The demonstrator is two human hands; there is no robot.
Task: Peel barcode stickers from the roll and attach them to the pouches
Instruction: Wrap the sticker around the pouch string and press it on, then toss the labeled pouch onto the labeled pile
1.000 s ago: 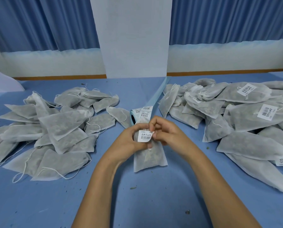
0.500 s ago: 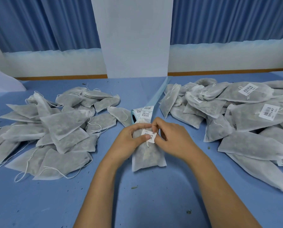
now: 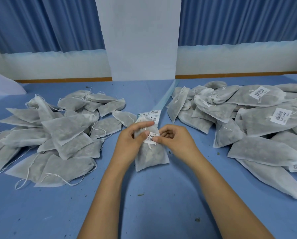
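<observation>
A grey mesh pouch (image 3: 149, 156) lies lengthwise on the blue table in front of me, its top end lifted. My left hand (image 3: 132, 140) grips that upper part, fingers over the top and thumb on the left edge of a white barcode sticker (image 3: 151, 138). My right hand (image 3: 173, 140) has its fingers curled, and its thumb presses the sticker's right edge onto the pouch. Just behind the pouch sits the sticker roll (image 3: 150, 114), with a strip of blue backing (image 3: 166, 95) trailing away from it.
A heap of unlabelled pouches (image 3: 58, 135) with loose drawstrings covers the left side. A heap of pouches (image 3: 247, 121), some showing barcode labels, fills the right. A white pillar (image 3: 140, 40) and blue curtains stand behind the table. Small crumbs dot the near tabletop.
The sticker, held up off the pouch a second ago, now lies flat on it under both thumbs. The pouch has shifted slightly away from me.
</observation>
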